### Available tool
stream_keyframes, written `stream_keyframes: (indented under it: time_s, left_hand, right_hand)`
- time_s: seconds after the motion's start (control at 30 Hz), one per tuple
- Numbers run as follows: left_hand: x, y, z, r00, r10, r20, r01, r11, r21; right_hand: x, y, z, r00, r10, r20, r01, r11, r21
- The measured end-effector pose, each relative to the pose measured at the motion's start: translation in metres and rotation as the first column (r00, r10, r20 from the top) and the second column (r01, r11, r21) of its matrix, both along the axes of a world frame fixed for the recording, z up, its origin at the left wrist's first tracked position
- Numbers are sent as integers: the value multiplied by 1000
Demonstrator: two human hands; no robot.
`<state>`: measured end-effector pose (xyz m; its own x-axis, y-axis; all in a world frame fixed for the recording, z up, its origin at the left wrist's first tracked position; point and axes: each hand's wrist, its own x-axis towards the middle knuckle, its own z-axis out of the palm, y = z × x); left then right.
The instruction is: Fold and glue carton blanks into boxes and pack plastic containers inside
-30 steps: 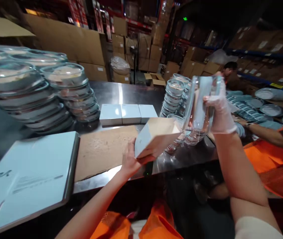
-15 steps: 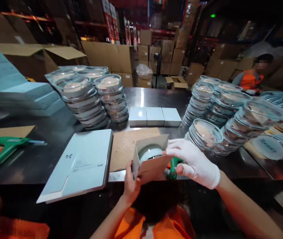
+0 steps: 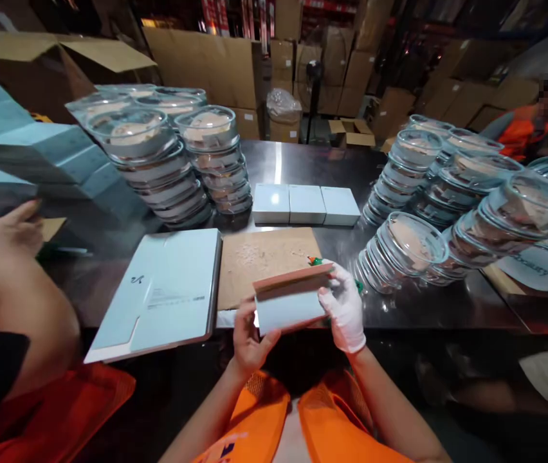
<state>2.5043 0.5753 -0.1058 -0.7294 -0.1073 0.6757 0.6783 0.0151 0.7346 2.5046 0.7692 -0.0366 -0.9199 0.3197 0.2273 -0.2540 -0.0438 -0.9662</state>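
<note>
A small cardboard box point(image 3: 293, 310), pale outside with brown inner sides, is tilted between my two hands at the table's front edge. My bare left hand point(image 3: 249, 337) closes on its left end, thumb along the lower edge. White-gloved, my right hand point(image 3: 345, 307) grips the right end with the thumb on the pale face. What lies inside the box is hidden now. Just behind the glove, small green and orange parts of a glue gun point(image 3: 316, 261) show. Under and beyond the box lies a brown cardboard sheet point(image 3: 267, 263) with dried specks on it.
Flat pale box blanks point(image 3: 168, 283) lie stacked at left. Three closed boxes point(image 3: 307, 204) stand in a row behind. Stacks of round clear containers point(image 3: 153, 167) rise at left, more containers point(image 3: 411, 241) at right. A co-worker's hand point(image 3: 18, 228) holds a box at far left.
The box has turned, so its pale face shows and the round item inside is hidden. My right hand has moved left and closed on the box. A co-worker's arm has come in at left.
</note>
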Motion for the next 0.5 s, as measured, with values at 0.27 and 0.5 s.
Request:
stream_keyframes:
  time_s: [0.27, 0.5]
  left_hand:
    - [-8, -25, -3, 996, 77, 37, -66, 967, -245]
    - [-17, -23, -5, 992, 71, -101, -99, 946, -310]
  right_hand:
    - [11, 44, 12, 927, -262, 267, 110, 874, 473]
    - [16, 68, -18, 531, -493, 689, -265, 676, 688]
